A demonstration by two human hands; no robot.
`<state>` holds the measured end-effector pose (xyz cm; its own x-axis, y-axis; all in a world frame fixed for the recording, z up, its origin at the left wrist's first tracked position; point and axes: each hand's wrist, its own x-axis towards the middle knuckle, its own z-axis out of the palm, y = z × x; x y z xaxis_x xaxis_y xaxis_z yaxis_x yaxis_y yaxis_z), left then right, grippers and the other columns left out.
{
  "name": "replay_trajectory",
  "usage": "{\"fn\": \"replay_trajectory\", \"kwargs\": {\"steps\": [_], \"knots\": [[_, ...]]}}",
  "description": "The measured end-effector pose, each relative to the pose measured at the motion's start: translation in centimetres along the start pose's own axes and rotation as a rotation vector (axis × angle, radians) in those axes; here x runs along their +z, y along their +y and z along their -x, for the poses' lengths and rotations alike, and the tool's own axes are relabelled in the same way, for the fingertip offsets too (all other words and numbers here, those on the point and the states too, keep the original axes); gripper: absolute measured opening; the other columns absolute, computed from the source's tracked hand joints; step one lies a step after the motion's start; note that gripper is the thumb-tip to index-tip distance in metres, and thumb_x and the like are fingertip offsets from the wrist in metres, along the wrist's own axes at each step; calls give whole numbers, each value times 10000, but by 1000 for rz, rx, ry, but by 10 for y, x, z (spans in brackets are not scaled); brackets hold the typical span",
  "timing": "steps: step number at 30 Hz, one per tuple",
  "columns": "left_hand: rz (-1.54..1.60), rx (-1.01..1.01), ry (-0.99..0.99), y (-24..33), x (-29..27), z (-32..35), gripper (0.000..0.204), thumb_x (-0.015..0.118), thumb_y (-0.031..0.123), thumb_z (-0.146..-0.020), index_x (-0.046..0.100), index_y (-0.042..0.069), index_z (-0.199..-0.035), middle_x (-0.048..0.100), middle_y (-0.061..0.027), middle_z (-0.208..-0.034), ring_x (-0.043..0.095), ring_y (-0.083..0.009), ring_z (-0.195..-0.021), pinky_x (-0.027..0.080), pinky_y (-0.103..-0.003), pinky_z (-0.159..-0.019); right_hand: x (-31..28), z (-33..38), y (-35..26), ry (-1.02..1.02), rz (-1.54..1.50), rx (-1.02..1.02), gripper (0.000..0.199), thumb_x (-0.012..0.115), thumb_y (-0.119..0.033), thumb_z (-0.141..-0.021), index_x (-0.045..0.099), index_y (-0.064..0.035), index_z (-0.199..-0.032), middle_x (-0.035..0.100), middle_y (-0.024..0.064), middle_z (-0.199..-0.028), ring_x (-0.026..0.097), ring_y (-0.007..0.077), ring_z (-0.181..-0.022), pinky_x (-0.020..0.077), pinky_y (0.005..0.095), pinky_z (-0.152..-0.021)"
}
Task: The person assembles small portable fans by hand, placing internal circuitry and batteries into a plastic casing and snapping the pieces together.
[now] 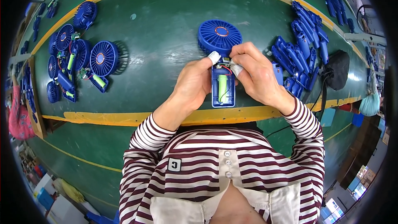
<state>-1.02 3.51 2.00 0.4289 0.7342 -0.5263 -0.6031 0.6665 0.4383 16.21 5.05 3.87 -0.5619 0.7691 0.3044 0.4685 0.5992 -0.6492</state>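
Two hands (pixel 195 81) (pixel 255 72) hold one fan (pixel 220 54).

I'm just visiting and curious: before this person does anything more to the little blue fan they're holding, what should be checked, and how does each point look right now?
1. Blue fan lying flat on green belt: ok.
2. Left hand and right hand both steadying it: ok.
3. Green battery seated in the open handle: ok.
4. Wires tucked clear: cannot tell, fingers cover them.
5. Handle covers piled at the right, within reach: ok.
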Motion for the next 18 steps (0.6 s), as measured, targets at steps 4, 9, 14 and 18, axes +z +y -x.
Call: {"fn": "replay_trajectory", "kwargs": {"steps": [4, 9, 14, 18], "knots": [[-13, 15, 66, -2, -1, 0, 270, 423, 190, -907, 526, -42, -999, 597, -118, -912, 620, -214, -777, 522, -352, -676, 2, 0, -1, -3, 41, -45, 250, 545, 135, -629, 536, 76, -872, 520, 170, -957, 551, 315, -832, 471, 342, -694], [-33, 7, 107, -5, -3, -1, 224, 487, 197, -882, 558, -6, -942, 592, -61, -854, 590, -149, -766, 495, -308, -661, 8, 4, 3, 16, 164, -172, 348, 552, 141, -510, 526, 75, -850, 513, 176, -948, 531, 328, -810, 470, 367, -684], [-121, 5, 108, -3, -7, 0, 235, 504, 210, -878, 577, -7, -927, 601, -54, -846, 589, -137, -751, 485, -292, -659, 8, 3, 1, -44, 208, -197, 305, 561, 119, -536, 525, 71, -835, 508, 169, -947, 525, 318, -827, 468, 365, -696], [-329, -15, 80, -1, -7, 2, 192, 553, 168, -851, 605, 3, -935, 617, -52, -870, 595, -119, -750, 494, -265, -657, 8, 2, -1, -96, 243, -197, 243, 571, 74, -586, 527, 67, -825, 505, 161, -950, 517, 310, -846, 465, 357, -709]]}}
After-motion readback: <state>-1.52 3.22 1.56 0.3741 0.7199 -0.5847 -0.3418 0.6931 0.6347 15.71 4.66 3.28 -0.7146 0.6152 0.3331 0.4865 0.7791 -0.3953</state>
